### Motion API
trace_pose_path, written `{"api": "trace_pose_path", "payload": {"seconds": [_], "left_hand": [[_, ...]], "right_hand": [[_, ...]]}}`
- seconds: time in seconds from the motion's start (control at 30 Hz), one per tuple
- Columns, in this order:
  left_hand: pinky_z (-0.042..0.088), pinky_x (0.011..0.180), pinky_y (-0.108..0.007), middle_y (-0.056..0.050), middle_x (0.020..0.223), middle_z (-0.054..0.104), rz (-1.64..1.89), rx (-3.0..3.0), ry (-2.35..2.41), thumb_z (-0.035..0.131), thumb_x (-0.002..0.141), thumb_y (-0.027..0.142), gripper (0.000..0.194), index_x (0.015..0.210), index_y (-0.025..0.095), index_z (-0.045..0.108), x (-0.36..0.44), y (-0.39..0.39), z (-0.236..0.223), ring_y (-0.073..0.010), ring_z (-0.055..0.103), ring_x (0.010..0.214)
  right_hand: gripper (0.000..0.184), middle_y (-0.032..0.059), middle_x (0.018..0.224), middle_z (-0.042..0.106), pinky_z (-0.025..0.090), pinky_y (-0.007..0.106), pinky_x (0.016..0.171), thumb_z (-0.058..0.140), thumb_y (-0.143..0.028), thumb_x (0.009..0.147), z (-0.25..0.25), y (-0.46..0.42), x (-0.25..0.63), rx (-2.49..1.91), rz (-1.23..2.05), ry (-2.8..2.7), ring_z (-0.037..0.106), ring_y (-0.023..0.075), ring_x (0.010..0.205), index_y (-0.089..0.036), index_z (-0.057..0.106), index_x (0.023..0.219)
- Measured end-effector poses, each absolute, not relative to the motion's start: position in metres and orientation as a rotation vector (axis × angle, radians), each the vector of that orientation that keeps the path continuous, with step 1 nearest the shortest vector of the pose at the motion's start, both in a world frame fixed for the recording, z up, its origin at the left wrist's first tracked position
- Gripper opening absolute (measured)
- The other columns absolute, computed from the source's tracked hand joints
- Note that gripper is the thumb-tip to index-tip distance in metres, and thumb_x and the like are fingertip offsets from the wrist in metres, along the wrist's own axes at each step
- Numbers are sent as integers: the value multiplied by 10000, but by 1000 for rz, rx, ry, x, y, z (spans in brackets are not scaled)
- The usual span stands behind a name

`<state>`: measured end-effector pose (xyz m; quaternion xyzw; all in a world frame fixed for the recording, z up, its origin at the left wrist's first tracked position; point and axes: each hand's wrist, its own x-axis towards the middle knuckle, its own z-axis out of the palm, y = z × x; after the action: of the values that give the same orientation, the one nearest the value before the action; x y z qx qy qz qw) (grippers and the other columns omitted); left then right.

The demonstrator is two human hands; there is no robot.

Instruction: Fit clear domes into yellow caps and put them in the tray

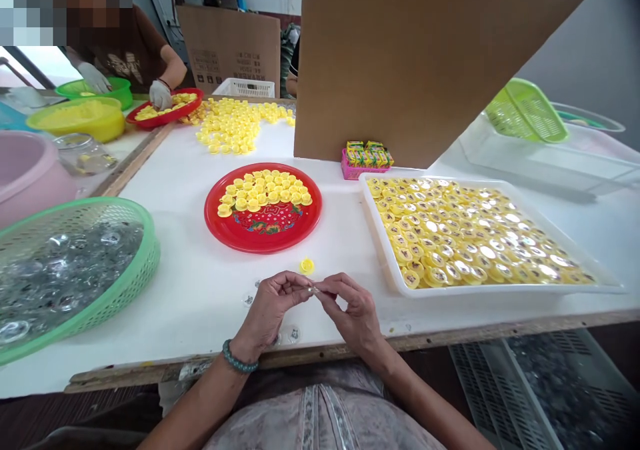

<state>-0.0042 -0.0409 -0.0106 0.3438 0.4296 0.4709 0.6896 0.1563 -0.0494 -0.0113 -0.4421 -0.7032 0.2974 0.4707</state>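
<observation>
My left hand (pixel 283 297) and my right hand (pixel 353 307) meet fingertip to fingertip over the front of the table. Both are closed in a pinch on a small clear plastic piece (pixel 313 290), mostly covered by the fingers. Just beyond them lies a single yellow plastic cup-shaped piece (pixel 307 266). Clear round plastic covers with small printed marks (pixel 293 333) lie around and partly under my left hand. Farther back, a red round tray (pixel 260 240) holds many yellow pieces (pixel 270 187) along its far half.
A white tray (pixel 367 190) of covered yellow pieces stands right. At left is a green basket (pixel 150 237) of clear covers. A cardboard sheet (pixel 380 57) rises behind a pink basket (pixel 367 170) of small boxes. Across the table, a co-worker's gloved hand (pixel 160 95) reaches into another red tray.
</observation>
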Motion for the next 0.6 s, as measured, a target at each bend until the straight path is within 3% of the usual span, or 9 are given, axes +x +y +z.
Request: {"api": "trace_pose_path", "payload": {"seconds": [0.17, 0.37, 0.47, 0.6], "left_hand": [[463, 659, -246, -66, 761, 684, 977, 687, 1025, 702, 718, 313, 238, 880, 141, 678, -6, -43, -7, -142, 601, 682], [454, 737, -263, -86, 818, 692, 1027, 639, 991, 669, 745, 324, 286, 955, 130, 689, -4, -45, -6, -158, 595, 769], [433, 695, -237, -44, 761, 682, 1030, 649, 1096, 755, 657, 278, 315, 938, 150, 692, -4, -42, -10, -127, 565, 704], [406, 638, -217, -35, 748, 671, 990, 682, 1110, 756, 642, 251, 282, 894, 137, 700, -9, -36, -14, -102, 523, 650]], "right_hand": [[241, 60, 843, 627, 488, 307, 692, 505, -99, 836, -21, -48, 160, -1105, 291, -1964, 573, 164, 771, -224, 629, 1000], [278, 84, 882, 629, 471, 347, 742, 475, -80, 846, -26, -46, 161, -1129, 26, -2190, 559, 195, 815, -200, 591, 1067], [300, 93, 910, 625, 474, 362, 772, 448, -76, 857, -24, -47, 162, -1104, 151, -2278, 562, 207, 858, -197, 586, 1094], [333, 82, 1013, 608, 505, 323, 759, 507, -142, 856, -17, -47, 166, -1098, 584, -2101, 576, 177, 875, -219, 541, 1179]]}}
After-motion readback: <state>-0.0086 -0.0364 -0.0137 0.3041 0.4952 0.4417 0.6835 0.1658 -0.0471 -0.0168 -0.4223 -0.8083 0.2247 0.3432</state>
